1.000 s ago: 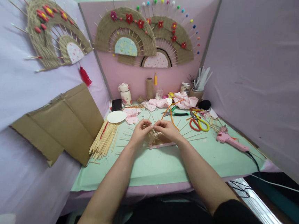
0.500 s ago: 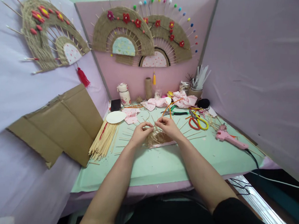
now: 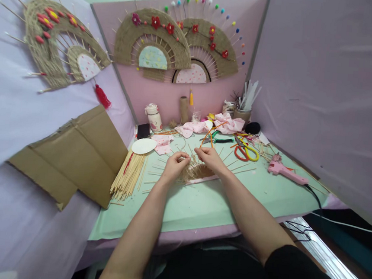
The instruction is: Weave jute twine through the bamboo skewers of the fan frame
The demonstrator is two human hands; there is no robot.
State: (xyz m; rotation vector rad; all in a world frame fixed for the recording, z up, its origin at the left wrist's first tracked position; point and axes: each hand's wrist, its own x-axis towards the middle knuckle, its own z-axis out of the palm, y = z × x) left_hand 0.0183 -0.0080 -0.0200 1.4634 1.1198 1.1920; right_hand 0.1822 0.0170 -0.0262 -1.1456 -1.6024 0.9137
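In front of me a half-round fan of thin sticks (image 3: 245,166) lies on the table, its sticks spreading out left, back and right. Jute twine (image 3: 193,173) is wound loosely among the sticks near a brown cardboard centre (image 3: 206,171) with a pale pink straight edge. My left hand (image 3: 176,164) is over the fan's left part, thumb and fingertips pinched on the twine. Close to its right, my right hand (image 3: 209,156) pinches twine too, above the back of the fan. Fingers hide most of the strand itself.
At left lie a bundle of sticks (image 3: 127,175), a white oval disc (image 3: 144,146) and folded cardboard (image 3: 70,155). Pliers (image 3: 220,140), scissors (image 3: 246,151) and a corded pink glue gun (image 3: 287,171) lie at right. Finished fans (image 3: 154,32) hang on the walls.
My right hand stays pinched and has shifted very slightly; the strands between the hands sit lower. My left hand is nearly still. The whole view has drifted slightly.
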